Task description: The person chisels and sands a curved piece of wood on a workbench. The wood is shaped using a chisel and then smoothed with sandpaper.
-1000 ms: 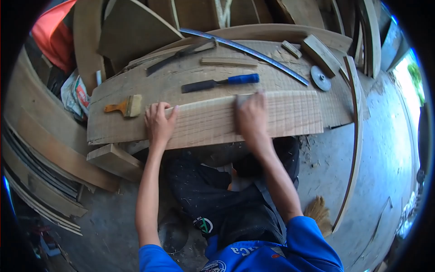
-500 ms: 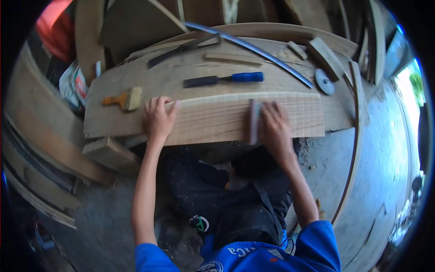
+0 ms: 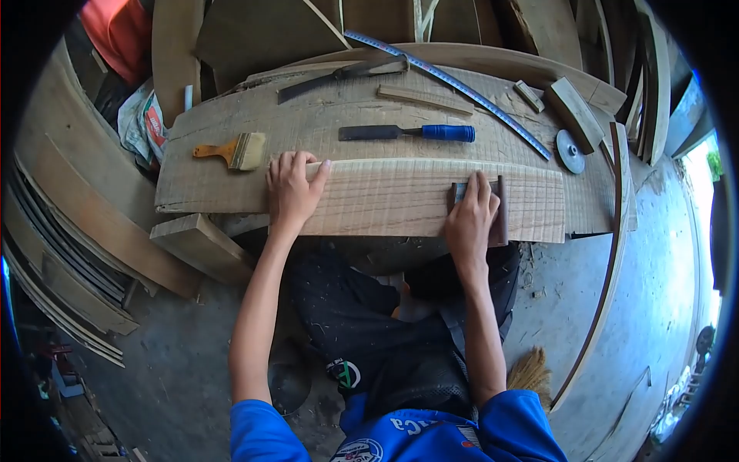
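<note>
A pale wooden board (image 3: 385,200) with a striped grain lies along the near edge of the bench. My left hand (image 3: 295,189) grips it near its left end, fingers over the far edge and thumb on top. Towards the right end, my right hand (image 3: 473,219) is closed over a sanding block (image 3: 502,212) that rests on the board's face. A brown rounded edge of the block shows right of the hand and a dark part shows to the left; the palm hides the middle.
Behind the board lie a chisel (image 3: 446,133) with a blue handle, a paintbrush (image 3: 248,152), a steel ruler (image 3: 485,104), a dark long tool (image 3: 339,77), wood offcuts (image 3: 423,98) and a grey disc (image 3: 570,152). A long curved strip (image 3: 608,254) leans at the right.
The view has shifted, so the bench appears further right. My right hand, blurred before, is now sharp; the block's brown edge shows on its right instead of its left. My left hand keeps its hold.
</note>
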A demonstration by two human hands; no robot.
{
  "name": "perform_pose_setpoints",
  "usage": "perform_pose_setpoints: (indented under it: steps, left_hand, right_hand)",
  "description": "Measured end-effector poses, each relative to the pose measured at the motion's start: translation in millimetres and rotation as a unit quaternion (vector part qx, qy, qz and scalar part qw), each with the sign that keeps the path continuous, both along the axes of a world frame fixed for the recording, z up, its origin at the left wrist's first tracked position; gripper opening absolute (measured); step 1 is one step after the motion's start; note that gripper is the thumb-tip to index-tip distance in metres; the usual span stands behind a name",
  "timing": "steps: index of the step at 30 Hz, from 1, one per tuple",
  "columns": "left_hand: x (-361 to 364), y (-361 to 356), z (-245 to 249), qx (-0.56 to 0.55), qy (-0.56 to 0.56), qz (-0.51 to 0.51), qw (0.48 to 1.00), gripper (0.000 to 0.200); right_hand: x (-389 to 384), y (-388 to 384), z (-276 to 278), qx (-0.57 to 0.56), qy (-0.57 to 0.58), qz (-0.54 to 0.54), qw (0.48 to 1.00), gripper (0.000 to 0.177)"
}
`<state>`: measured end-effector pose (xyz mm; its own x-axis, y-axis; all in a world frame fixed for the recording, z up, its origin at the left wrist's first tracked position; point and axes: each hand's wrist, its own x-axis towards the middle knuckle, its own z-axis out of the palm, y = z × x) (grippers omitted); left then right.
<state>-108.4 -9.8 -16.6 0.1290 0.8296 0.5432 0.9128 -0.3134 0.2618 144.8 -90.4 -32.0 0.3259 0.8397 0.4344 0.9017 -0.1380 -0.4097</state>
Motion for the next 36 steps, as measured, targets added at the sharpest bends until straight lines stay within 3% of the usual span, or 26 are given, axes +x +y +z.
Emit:
perform_pose_setpoints:
  steps: [2, 3, 5, 7, 9, 13, 15, 17, 20, 23, 24, 25, 28, 31, 33, 36]
  left_hand:
    - [-0.7, 0.1, -2.4, -0.008, -0.008, -0.004, 1.000, 0.026]
    - [-1.9, 1.2, -2.0, -0.010, -0.014, -0.007, 1.000, 0.027]
    - [-3.2, 1.4, -3.4, -0.007, -0.013, -0.009, 1.000, 0.027]
    - [-4.0, 2.5, -2.1, -0.005, -0.015, -0.011, 1.000, 0.027]
    - [-1.0, 0.2, 0.1, -0.017, -0.014, -0.003, 1.000, 0.027]
    - [0.8, 0.3, 1.3, 0.000, 0.013, 0.006, 1.000, 0.027]
    - [3.5, 1.8, 0.7, -0.028, 0.017, 0.022, 0.999, 0.026]
    - [-1.4, 9.0, -6.7, -0.017, 0.022, -0.005, 1.000, 0.025]
    - [-0.4, 8.9, -4.2, -0.003, 0.016, -0.039, 0.999, 0.024]
    - [-3.1, 5.3, -1.1, -0.024, 0.021, -0.028, 0.999, 0.024]
    - [-2.1, 4.6, 0.8, -0.033, 0.019, -0.022, 0.999, 0.024]
    - [-1.3, 5.0, 2.0, -0.041, 0.015, -0.016, 0.999, 0.023]
    - [-1.4, 6.1, 2.9, -0.045, 0.025, -0.020, 0.998, 0.019]
    - [14.6, 7.4, 12.6, -0.005, 0.055, -0.069, 0.996, 0.013]
    - [46.3, 5.9, 23.6, 0.053, 0.150, -0.144, 0.977, 0.017]
    - [131.2, 20.2, 28.1, 0.033, 0.021, -0.260, 0.965, 0.029]
  right_hand:
    - [12.7, -3.8, -1.4, 0.045, -0.012, 0.081, 0.996, 0.045]
    - [25.2, -4.8, 3.0, 0.002, -0.027, 0.113, 0.993, 0.047]
    - [50.5, -14.1, 18.0, -0.078, -0.081, 0.078, 0.991, 0.059]
    - [94.6, -18.4, 6.9, -0.091, -0.057, 0.016, 0.994, 0.070]
    - [137.8, -21.2, -1.0, -0.079, -0.066, -0.085, 0.991, 0.070]
    - [120.1, -16.5, -5.3, -0.078, -0.062, -0.132, 0.986, 0.071]
    - [78.3, -11.3, -20.7, -0.093, -0.153, -0.035, 0.983, 0.068]
    - [6.6, -8.8, -2.0, 0.001, 0.003, 0.062, 0.998, 0.065]
    - [-46.7, -5.1, -1.8, 0.057, -0.001, 0.198, 0.979, 0.066]
    - [-20.9, -5.5, -4.7, 0.040, 0.049, 0.210, 0.976, 0.066]
    - [6.4, -14.1, 8.8, 0.008, 0.111, 0.183, 0.977, 0.067]
    - [37.6, -14.5, -5.5, 0.007, 0.024, 0.109, 0.994, 0.068]
    - [132.6, -33.5, -7.8, -0.050, -0.042, -0.114, 0.991, 0.068]
    - [137.8, -39.8, -19.0, -0.056, -0.080, -0.134, 0.986, 0.066]
    - [133.3, -37.7, -19.3, -0.042, -0.070, -0.152, 0.985, 0.066]
    - [129.5, -36.4, -20.0, -0.034, -0.059, -0.169, 0.983, 0.067]
